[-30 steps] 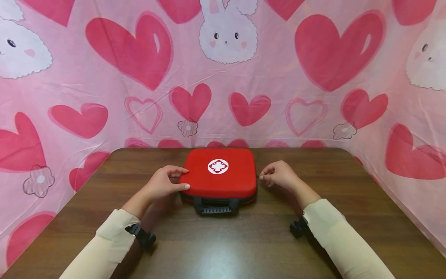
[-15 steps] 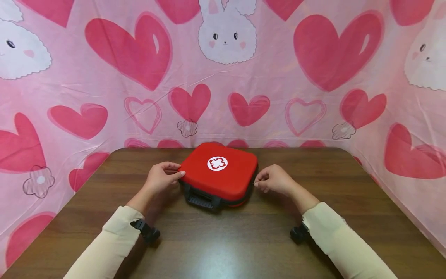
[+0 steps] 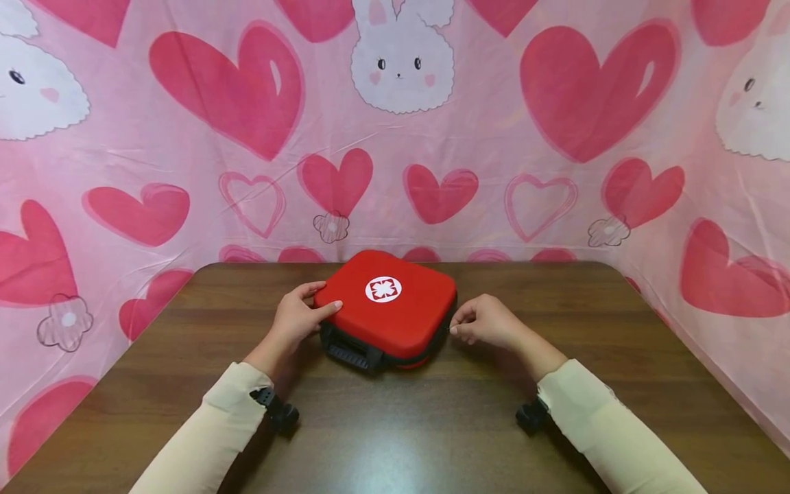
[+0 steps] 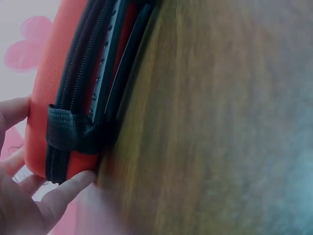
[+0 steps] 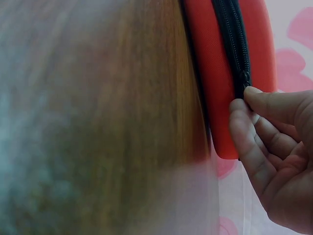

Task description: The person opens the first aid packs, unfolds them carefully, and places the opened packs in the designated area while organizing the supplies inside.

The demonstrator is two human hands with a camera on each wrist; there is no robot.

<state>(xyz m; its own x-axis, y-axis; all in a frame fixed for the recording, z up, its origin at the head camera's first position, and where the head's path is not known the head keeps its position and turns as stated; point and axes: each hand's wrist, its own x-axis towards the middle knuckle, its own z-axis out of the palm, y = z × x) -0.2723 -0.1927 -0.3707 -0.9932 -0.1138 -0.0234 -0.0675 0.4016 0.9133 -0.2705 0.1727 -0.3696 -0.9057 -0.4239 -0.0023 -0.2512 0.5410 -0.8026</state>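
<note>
A red first-aid case (image 3: 401, 312) with a white cross emblem lies turned at an angle on the wooden table. Its black carry handle (image 3: 348, 355) faces the near left. At the case's left corner my left hand (image 3: 296, 315) grips it, thumb on the lid and fingers at the side. My right hand (image 3: 487, 321) is at the right side, where thumb and forefinger pinch the zipper pull. In the right wrist view the black zipper (image 5: 234, 39) runs up from the slider (image 5: 245, 78), just above the fingertips. The pull itself is mostly hidden by the fingers.
The brown wooden table (image 3: 395, 432) extends around the case on all sides. A pink cloth (image 3: 494, 123) with hearts and rabbits hangs behind it and along both sides.
The case has turned, its handle swinging to the left. My left hand slipped back a little, then moved onto the lid's corner. My right hand moved slightly left and nearer, along the side.
</note>
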